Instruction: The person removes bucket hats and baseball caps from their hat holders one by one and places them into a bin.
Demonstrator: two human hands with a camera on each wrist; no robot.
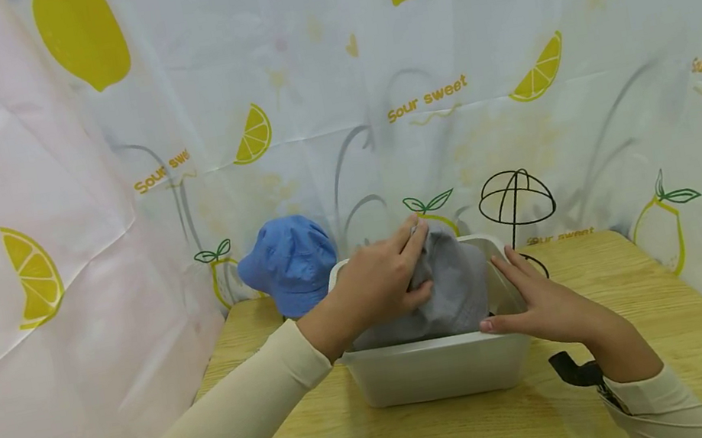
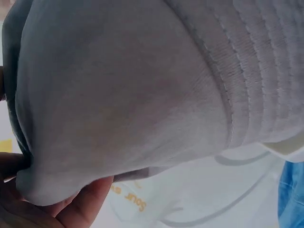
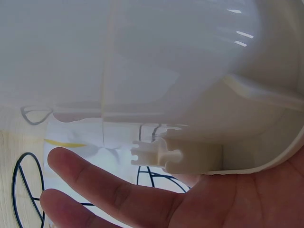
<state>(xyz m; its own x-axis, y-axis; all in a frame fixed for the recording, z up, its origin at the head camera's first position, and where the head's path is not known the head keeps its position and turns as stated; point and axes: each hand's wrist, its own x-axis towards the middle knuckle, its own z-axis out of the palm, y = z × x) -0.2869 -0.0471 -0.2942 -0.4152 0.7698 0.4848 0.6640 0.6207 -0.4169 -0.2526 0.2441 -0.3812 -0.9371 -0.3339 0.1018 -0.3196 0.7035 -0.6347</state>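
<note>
"Sour sweet" (image 1: 427,98) on lemon-print backdrop (image 1: 300,41)

White bin (image 1: 442,370) sits on table (image 1: 450,435); wire stand (image 1: 516,224) too.

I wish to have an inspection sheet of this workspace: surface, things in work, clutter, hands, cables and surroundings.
Surface: wood-grain table, under the bin.
Job's things: gray hat, partly inside a white bin.
Clutter: blue hat beyond the bin, to its left; black wire stand beyond the right hand.
Left hand: pinches the gray hat.
Right hand: rests on the bin's right side, fingers extended.
Cables: nothing seen.
Surroundings: white fabric with lemon prints, behind and at both sides.
</note>
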